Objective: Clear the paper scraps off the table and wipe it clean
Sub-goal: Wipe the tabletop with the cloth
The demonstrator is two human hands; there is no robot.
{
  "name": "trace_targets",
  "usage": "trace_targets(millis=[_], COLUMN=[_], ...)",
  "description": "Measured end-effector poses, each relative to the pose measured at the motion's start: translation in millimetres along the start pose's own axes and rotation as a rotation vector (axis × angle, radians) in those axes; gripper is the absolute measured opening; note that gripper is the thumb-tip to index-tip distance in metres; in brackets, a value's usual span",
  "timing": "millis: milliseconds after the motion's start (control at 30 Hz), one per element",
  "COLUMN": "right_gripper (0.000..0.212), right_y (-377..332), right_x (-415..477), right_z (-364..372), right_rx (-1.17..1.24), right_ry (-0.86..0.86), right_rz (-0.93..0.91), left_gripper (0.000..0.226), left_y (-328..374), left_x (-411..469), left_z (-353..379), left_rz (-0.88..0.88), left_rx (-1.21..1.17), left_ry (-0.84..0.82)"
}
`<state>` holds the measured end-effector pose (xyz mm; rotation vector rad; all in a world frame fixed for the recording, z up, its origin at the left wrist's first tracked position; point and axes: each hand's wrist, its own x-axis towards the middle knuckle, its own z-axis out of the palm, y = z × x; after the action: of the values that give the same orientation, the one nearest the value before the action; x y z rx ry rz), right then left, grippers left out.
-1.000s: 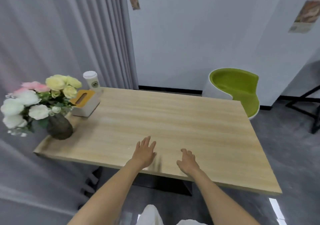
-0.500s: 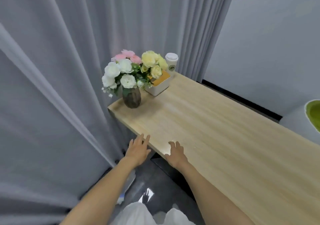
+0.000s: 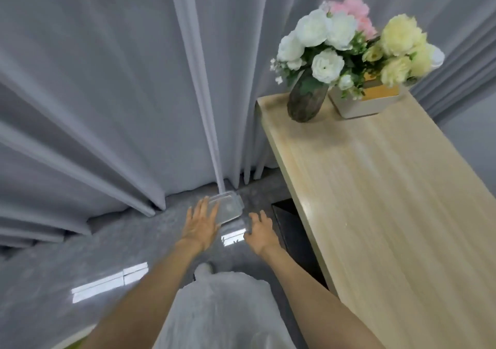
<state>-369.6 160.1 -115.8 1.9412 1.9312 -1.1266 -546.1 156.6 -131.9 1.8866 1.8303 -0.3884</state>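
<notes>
With left grip [image 3: 200, 224] and right grip [image 3: 259, 228] both released, straddle clear tub [image 3: 230, 209] on floor [image 3: 128, 244] near curtain [image 3: 107, 107], clamp opposite sides, lift level.

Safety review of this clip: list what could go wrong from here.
1. The clear container lies on the floor against the curtain. The open left hand and right hand may snag fabric when lifting it.
2. The vase stands near the corner of the table. A bump on rising could tip it.
</notes>
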Motion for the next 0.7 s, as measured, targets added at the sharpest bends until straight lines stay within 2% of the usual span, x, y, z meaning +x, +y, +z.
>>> trace_targets(millis=[167, 367, 533, 600, 700], right_gripper=[0.065, 0.059, 0.06, 0.053, 0.034], right_y=[-4.2, -8.1, 9.8, 21.3, 33.3], right_x=[61.7, 181.0, 262.3, 298.1, 343.5], right_z=[68.1, 177.6, 265.4, 301.0, 336.2], right_rx=[-0.05, 0.041, 0.104, 0.267, 0.662], right_ry=[-0.145, -0.217, -0.313, -0.331, -0.293], right_rz=[0.018, -0.005, 0.039, 0.104, 0.289], left_gripper=[0.06, 0.062, 0.059, 0.058, 0.054], left_y=[-29.0, -70.5, -111.5, -130.2, -154.1], left_x=[43.3, 122.5, 176.6, 202.2, 240.6], left_z=[81.9, 210.1, 304.1, 337.6, 382.3], left_rz=[-0.061, -0.178, -0.317, -0.397, -0.432], left_rx=[-0.191, -0.273, -0.464, -0.565, -0.649], left_ry=[-0.009, -0.1, -0.128, -0.122, -0.099])
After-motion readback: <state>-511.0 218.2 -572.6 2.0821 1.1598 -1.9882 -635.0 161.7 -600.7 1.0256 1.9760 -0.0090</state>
